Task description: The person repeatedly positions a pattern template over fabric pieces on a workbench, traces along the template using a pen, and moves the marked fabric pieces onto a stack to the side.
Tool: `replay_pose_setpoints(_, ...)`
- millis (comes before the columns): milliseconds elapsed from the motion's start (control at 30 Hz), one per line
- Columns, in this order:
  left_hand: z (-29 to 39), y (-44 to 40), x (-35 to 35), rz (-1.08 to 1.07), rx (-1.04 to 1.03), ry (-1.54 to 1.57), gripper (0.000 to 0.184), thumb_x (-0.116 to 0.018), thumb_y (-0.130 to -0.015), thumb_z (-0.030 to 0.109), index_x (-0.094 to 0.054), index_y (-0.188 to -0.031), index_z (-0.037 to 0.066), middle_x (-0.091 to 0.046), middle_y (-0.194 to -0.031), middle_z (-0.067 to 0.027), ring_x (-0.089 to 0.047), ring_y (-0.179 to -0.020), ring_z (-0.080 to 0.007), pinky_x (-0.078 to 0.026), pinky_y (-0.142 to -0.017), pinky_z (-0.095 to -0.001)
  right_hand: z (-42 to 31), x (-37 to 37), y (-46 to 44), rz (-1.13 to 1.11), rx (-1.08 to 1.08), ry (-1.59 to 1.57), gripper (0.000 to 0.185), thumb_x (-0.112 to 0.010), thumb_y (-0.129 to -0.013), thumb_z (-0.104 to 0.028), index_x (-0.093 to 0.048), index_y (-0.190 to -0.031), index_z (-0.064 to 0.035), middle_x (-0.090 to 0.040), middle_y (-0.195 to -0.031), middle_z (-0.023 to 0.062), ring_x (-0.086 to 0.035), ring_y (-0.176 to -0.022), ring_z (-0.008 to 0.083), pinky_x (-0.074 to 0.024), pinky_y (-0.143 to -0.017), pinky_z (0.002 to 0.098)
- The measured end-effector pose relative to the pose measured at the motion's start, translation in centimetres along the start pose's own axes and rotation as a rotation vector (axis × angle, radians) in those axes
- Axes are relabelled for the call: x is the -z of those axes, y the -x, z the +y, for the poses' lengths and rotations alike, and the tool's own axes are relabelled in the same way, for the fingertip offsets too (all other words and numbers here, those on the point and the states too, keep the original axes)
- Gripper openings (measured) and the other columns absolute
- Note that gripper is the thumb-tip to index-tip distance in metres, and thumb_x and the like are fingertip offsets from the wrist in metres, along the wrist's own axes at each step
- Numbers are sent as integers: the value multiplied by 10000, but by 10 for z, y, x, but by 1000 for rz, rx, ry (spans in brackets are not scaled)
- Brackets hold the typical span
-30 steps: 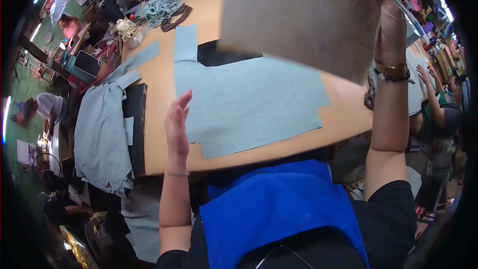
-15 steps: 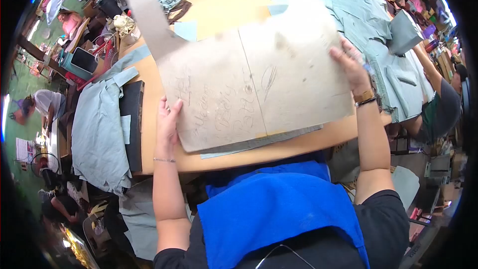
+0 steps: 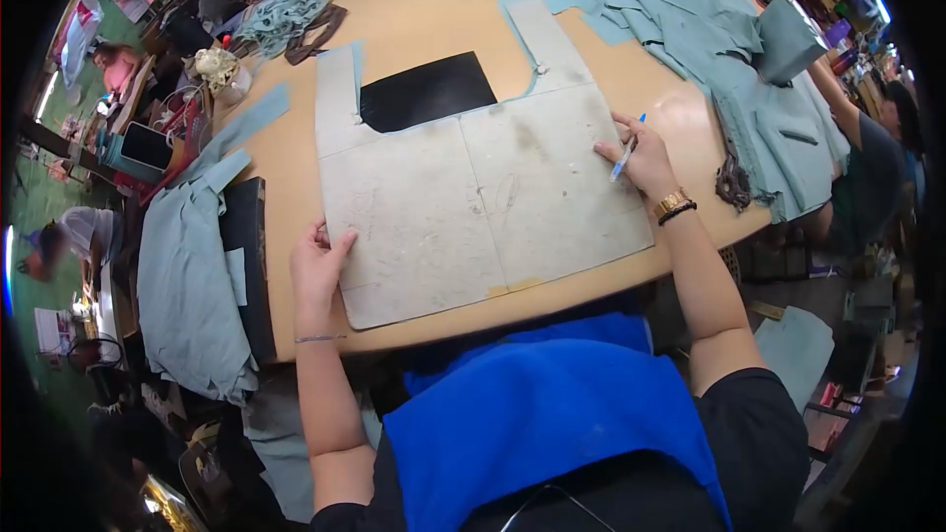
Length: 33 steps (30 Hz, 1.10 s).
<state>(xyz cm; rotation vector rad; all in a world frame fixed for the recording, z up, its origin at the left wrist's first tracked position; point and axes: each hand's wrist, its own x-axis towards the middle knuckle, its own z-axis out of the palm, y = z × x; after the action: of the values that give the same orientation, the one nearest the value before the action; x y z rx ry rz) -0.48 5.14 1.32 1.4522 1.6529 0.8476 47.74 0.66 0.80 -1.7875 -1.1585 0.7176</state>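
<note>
A large cardboard pattern (image 3: 414,207) with two straps and a curved notch lies on the table, pencil lines and faint handwriting on it. Light blue leather (image 3: 357,74) peeks out along the notch and straps. Through the notch shows a dark flat sheet (image 3: 429,89). My left hand (image 3: 320,261) pinches the pattern's lower left edge, thumb on top. At the right edge, my right hand (image 3: 641,158) has a blue-and-clear pen (image 3: 623,160) between its fingers, with the thumb resting on the pattern.
Light blue leather pieces (image 3: 660,0) pile up at the right and back of the table (image 3: 394,10). More leather (image 3: 192,286) drapes beside a dark board (image 3: 248,266) at left. Shredded scraps (image 3: 286,18) lie at the back left. Other people are around.
The pattern has come down from a raised, tilted position to lie flat over the leather. Both hands stay at its edges; the pen now shows in my right hand.
</note>
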Motion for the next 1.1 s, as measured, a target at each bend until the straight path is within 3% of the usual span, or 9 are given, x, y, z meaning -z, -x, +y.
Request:
replay_pose_setpoints(367, 12, -1, -2, 14, 4, -194, 640, -805, -760, 175, -542, -1310, -21, -585, -755, -12, -558, -633, -82, -464, -561, -243, 9, 0, -9, 3, -58, -1, 680, -876, -695, -237, -588, -1270, -16, -508, -746, -15, -518, -690, 86, -470, -615, 255)
replay_pose_setpoints(467, 10, -1, -2, 24, -6, -232, 639, -805, -761, 188, -545, -1305, -24, -594, -760, -17, -565, -645, -89, -475, -581, -251, 18, -2, -19, 4, -26, 86, 694, -878, -692, -285, -589, -1266, -24, -541, -782, 3, -538, -716, 110, -486, -651, 267)
replay_pose_setpoints(667, 14, -4, 1, 5, 15, -330, 627, -808, -754, 221, -566, -1288, 0, -601, -763, -24, -572, -662, -105, -485, -607, -270, 0, 3, -23, -87, -156, 233, 684, -869, -684, -348, -613, -1241, -43, -633, -802, 77, -613, -737, 175, -515, -732, 312)
replay_pose_setpoints(767, 8, -15, 7, -22, -19, -514, 606, -803, -764, 256, -581, -1268, 2, -593, -753, -24, -561, -649, -105, -476, -594, -271, -21, 13, -19, -102, -50, 466, 637, -855, -688, -381, -648, -1200, -63, -655, -784, 109, -645, -756, 216, -519, -746, 341)
replay_pose_setpoints(867, -4, -23, 11, -61, 34, -428, 587, -798, -777, 254, -585, -1263, 3, -584, -745, -20, -547, -634, -101, -461, -579, -260, 1, 16, -28, -104, 0, 412, 599, -842, -694, -404, -670, -1172, -86, -670, -797, 117, -657, -780, 237, -518, -756, 351)
replay_pose_setpoints(1100, -41, -34, 18, -67, -8, -182, 568, -800, -780, 194, -586, -1262, -18, -575, -716, 1, -524, -639, -73, -444, -566, -234, 38, 13, -33, 7, -56, 103, 431, -804, -740, -210, -684, -1129, -71, -695, -864, 94, -653, -786, 188, -520, -751, 346)
